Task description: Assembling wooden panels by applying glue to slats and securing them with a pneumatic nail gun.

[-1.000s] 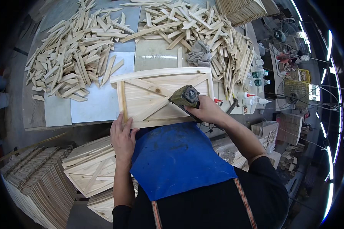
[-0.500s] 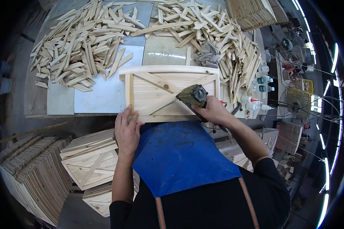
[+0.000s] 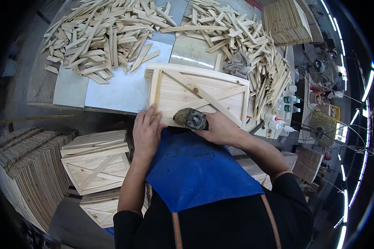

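Observation:
A pale wooden panel with a raised frame and crossed diagonal strips lies at the near edge of the workbench. My right hand grips a nail gun, whose head is over the panel's near edge, around the foot of one diagonal. What the gun's nose touches is hidden. My left hand lies at the panel's near left corner, fingers stretched over the frame and slightly apart. The blue apron is just in front of the panel.
Loose strips with slanted ends form two piles on the bench. A grey cloth, glue bottles and a hammer are at right. Stacked panels stand at lower left; more boards are at far right.
The nail gun in my right hand has moved left and nearer, from the middle of the crossed strips to the near edge. The panel appears slightly turned; my left hand stays at its corner.

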A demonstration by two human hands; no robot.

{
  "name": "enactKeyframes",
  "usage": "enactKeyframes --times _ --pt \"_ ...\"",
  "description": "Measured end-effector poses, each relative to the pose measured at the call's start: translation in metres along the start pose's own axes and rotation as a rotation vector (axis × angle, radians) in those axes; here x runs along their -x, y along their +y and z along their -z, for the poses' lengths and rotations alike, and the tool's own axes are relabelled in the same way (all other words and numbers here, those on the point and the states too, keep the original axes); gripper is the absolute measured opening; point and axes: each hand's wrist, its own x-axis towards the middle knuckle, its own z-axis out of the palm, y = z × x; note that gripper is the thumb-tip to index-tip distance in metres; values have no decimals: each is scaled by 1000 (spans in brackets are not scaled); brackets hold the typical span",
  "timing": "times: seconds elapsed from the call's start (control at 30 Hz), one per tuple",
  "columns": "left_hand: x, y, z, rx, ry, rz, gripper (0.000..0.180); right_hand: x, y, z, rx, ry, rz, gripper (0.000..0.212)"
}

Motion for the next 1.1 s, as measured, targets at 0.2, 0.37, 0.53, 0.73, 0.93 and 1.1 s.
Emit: enactKeyframes --times 0.2,0.37,0.53,0.73,0.93,1.1 --pt "1 -3 3 31 -7 -3 44 -6 -13 -5 54 5 -62 38" --pt "1 -7 4 34 -16 -20 44 -8 -19 -7 59 -15 -160 38" --pt "-3 -7 7 50 -58 -53 46 7 -9 -1 -8 51 -160 36" --pt "-29 22 24 16 -143 -136 59 98 44 15 -324 473 -220 35" --pt "-68 50 -7 36 -223 -329 67 189 124 -10 -519 946 -452 36" --pt "-110 95 -44 -35 -296 -475 65 203 250 -57 -545 1039 -855 35"
